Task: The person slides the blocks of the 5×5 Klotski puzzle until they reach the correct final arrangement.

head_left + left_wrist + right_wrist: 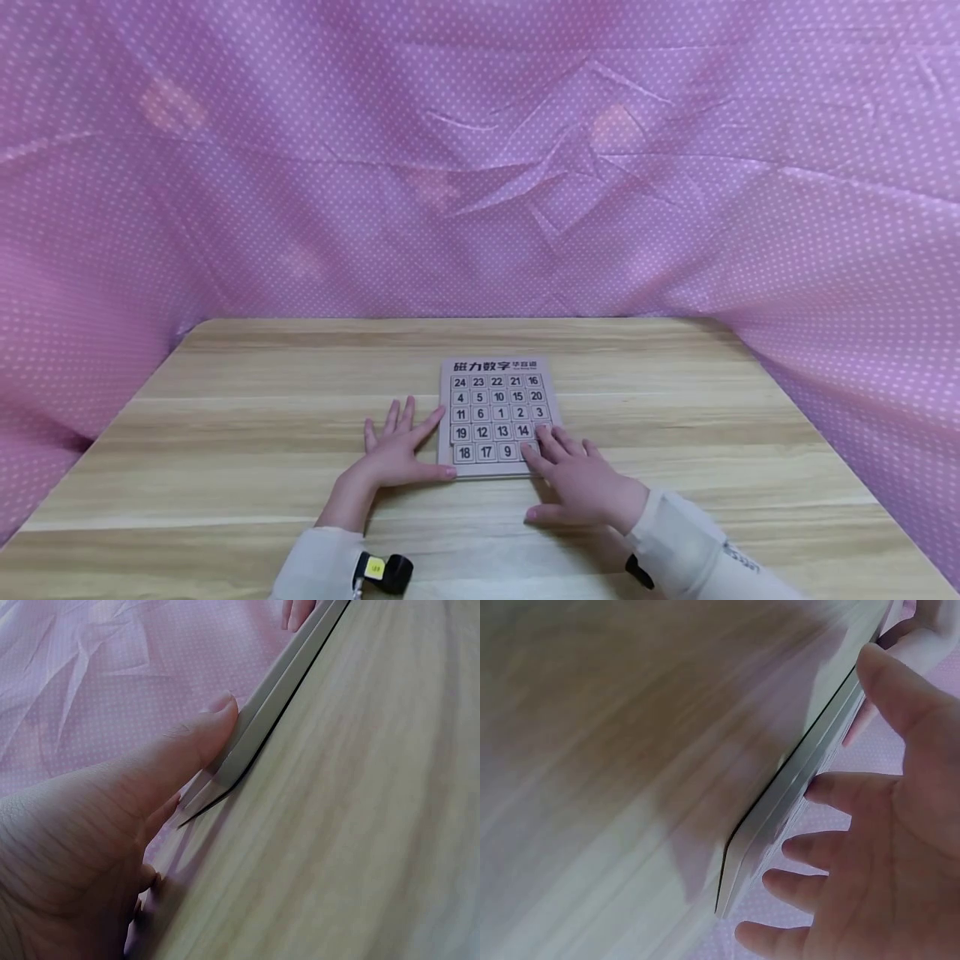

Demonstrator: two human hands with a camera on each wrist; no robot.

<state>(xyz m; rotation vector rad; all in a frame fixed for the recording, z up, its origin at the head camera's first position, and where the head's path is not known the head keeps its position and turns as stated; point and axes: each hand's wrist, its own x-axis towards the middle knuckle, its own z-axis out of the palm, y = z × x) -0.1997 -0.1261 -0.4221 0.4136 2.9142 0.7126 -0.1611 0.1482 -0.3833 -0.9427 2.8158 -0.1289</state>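
A grey sliding number puzzle [444,387] lies flat on the table, with rows of numbered tiles [500,413] under a printed title. My left hand [394,458] is at its left side with fingers spread; the thumb touches the lower left corner and the index finger the left edge. In the left wrist view that thumb [191,739] rests against the board's side [262,712]. Over the lower right tiles, my right hand [585,487] lays its fingertips and covers some numbers, its thumb off the board. The right wrist view shows those fingers [829,847] fairly straight.
A light wood-grain table [262,375] spreads around the puzzle. Pink dotted cloth [480,208] hangs behind it and along both sides. A black strap with a yellow label [375,568] is on the left wrist.
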